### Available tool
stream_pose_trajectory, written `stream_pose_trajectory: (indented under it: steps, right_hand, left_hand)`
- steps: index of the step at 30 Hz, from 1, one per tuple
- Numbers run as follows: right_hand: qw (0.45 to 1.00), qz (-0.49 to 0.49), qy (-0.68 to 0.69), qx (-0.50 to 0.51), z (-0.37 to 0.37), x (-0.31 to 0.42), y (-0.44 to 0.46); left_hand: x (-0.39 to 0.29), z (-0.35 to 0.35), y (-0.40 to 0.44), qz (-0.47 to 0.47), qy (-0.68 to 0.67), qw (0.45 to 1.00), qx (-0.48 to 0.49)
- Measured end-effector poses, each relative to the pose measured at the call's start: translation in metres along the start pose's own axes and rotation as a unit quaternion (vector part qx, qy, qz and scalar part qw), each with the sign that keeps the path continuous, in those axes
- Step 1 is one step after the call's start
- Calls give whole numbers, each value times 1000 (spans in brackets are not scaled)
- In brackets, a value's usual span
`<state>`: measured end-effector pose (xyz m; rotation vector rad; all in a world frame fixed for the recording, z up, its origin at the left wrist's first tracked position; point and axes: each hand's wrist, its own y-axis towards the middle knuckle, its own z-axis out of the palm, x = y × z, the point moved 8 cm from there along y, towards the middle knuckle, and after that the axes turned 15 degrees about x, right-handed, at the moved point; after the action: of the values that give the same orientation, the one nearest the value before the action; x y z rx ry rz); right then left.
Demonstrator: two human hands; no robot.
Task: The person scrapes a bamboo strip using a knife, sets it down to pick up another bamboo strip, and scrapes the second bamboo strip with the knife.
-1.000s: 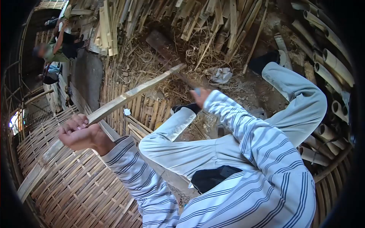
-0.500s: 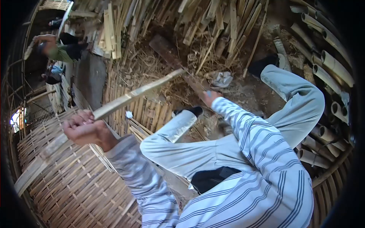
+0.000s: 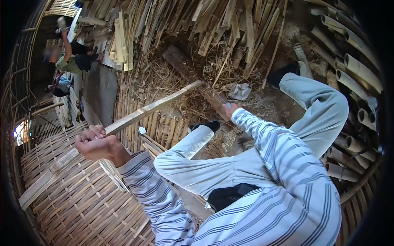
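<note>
- Head view: the left hand (image 3: 98, 143), fingers curled closed, holds a long bamboo strip (image 3: 150, 109); its far end is at the brown plank (image 3: 176, 59).
- The right hand (image 3: 234, 111) is closed round a bluish handle (image 3: 228, 105).
- The strip looks split to shape; shavings (image 3: 164, 78) lie about. Remaining work cannot be told.
- No readable writing or brands.

A white shirt (image 3: 266, 217) is worn, with long sleeves. Thin dark lines are drawn across it in little groups, and they are seen on the left sleeve (image 3: 158, 192) and the right sleeve (image 3: 293, 151) too. Plain, pale gray pants (image 3: 213, 170) are worn, with a seam down the front. Dark shoes (image 3: 210, 126) are worn. Something black (image 3: 230, 197) is seen by the waist. The left hand (image 3: 100, 146) and right hand (image 3: 234, 110) are bare.
</note>
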<state>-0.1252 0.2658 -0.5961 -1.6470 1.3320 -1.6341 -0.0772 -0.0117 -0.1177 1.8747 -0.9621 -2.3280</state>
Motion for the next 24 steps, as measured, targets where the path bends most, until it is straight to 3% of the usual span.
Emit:
stream_pose_trajectory:
  steps: [3,4,5,8,9,11,13,15,17,18,19,21,24]
  right_hand:
    - [994,-68,-32,74,-7,42,-32]
    - [989,-125,-69,47,-3,59,-32]
    - [991,-131,-11,-22,15,51,-6]
    - [997,-77,-6,-11,6,53,-27]
    - [999,-43,-33,5,-6,49,-42]
    - [981,-82,-177,-10,12,7,16]
    - [997,-33,5,-77,-6,-5,20]
    - [997,-24,68,-41,0,10,11]
    - [997,-47,52,-39,-2,39,-17]
    - [989,-126,13,-72,11,51,5]
    - [987,-161,11,-7,-12,90,-52]
    - [982,-186,-21,2,-18,120,-83]
    - [990,-130,37,-31,6,100,-47]
  left_hand:
    - [0,3,-5,-2,20,1000,-4]
    - [2,6,-3,-12,2,1000,7]
    - [2,6,-2,-11,9,1000,16]
    - [3,4,0,-12,17,999,39]
    - [3,5,0,-12,-4,998,59]
    - [4,8,2,-6,-53,993,104]
    - [0,12,4,5,-45,991,125]
    - [2,9,-2,-2,-54,991,123]
    - [1,16,-5,7,-67,988,137]
    - [0,17,-6,11,-70,986,150]
    - [-1,14,-7,10,-67,984,162]
    - [0,10,-9,15,-80,981,177]
    - [-3,9,-13,21,-117,970,211]
